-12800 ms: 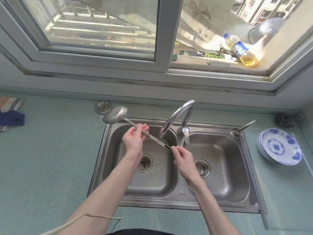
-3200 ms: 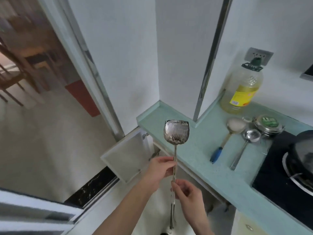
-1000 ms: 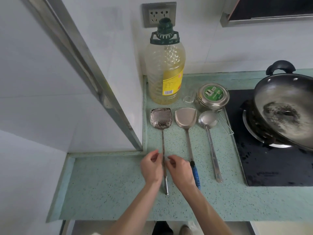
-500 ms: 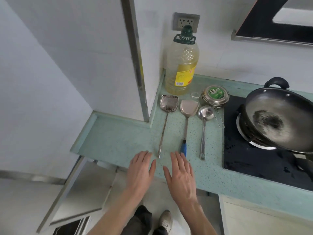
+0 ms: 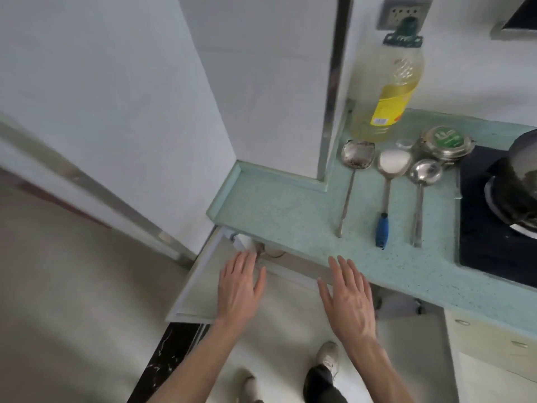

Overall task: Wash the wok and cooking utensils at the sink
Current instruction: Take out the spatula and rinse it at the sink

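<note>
The left hand (image 5: 239, 289) is hovering low and near, over the floor in front of an open cupboard door (image 5: 200, 289), fingers straight and spread a little, gripping nothing. The right hand (image 5: 347, 298) is hanging beside it, just short of the near edge of the bench (image 5: 290, 216) — fingers likewise straight and empty.

The utensils are lying further off and to the right of both hands, side by side on the bench, each with its long axis running near-to-far, head at the far end and handle tip pointing back toward the person. Leftmost is the steel turner (image 5: 356, 158), its head speckled with what looks like residue. Next comes the blue-handled spatula (image 5: 390, 170), then the ladle (image 5: 424, 173). Right again, at the frame's edge, the wok (image 5: 523, 175) is sitting on the dark cooktop (image 5: 482, 248), only partly in view.

The right hand is the nearer one to every handle; the blue grip and the ladle's handle end lie almost straight ahead of it and slightly right. A reach for the next piece would probably go forward and rightward with that hand — taking a handle by its near end along its length. The sink is not in view.
</note>
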A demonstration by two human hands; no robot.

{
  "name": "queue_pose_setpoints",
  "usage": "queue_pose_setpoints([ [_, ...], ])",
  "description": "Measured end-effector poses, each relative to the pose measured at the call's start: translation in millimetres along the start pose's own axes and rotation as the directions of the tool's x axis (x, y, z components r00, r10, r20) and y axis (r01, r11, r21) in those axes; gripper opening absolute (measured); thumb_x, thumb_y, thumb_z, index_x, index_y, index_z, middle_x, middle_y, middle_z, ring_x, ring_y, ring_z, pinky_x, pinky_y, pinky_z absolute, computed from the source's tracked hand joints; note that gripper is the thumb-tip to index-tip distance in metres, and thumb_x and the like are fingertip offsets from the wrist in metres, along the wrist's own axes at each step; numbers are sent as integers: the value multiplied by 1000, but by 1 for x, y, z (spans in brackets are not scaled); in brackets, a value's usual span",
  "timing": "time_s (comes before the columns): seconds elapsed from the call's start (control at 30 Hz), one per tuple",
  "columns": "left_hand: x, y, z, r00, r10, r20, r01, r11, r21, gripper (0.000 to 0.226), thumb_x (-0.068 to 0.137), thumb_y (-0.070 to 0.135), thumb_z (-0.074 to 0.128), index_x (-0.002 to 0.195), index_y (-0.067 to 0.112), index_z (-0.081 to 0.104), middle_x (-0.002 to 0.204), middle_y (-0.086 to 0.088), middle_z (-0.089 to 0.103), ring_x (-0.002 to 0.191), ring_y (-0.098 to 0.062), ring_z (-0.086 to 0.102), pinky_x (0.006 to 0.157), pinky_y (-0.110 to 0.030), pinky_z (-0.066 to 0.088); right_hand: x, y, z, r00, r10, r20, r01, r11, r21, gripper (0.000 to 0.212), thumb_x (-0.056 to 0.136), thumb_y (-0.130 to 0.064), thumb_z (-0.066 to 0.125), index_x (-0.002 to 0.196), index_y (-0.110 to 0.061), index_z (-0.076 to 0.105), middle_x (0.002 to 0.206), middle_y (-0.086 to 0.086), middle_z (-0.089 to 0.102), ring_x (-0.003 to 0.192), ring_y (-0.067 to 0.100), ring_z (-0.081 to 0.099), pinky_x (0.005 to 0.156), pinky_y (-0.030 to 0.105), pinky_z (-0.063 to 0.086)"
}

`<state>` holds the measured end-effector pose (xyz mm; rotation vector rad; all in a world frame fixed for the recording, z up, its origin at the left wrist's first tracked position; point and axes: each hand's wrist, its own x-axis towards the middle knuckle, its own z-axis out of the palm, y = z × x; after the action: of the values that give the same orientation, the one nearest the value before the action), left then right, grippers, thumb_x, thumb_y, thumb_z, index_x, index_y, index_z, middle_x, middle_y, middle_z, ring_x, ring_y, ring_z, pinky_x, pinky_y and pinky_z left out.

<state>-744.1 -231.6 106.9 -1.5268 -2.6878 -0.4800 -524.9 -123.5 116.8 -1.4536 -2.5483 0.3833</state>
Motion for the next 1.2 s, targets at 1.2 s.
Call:
queue_pose_setpoints([
  [1.2,-46,-112,65,769,-479,424,505,861,56,39,93,-3,63,126,3,43,130,-24,49,109,-43,60,78,-42,47,-150,25,81,925,342,166,-307,930,-203,58,101,-32,58,153,-16,41,151,9,54,141,34,49,113,50,43],
])
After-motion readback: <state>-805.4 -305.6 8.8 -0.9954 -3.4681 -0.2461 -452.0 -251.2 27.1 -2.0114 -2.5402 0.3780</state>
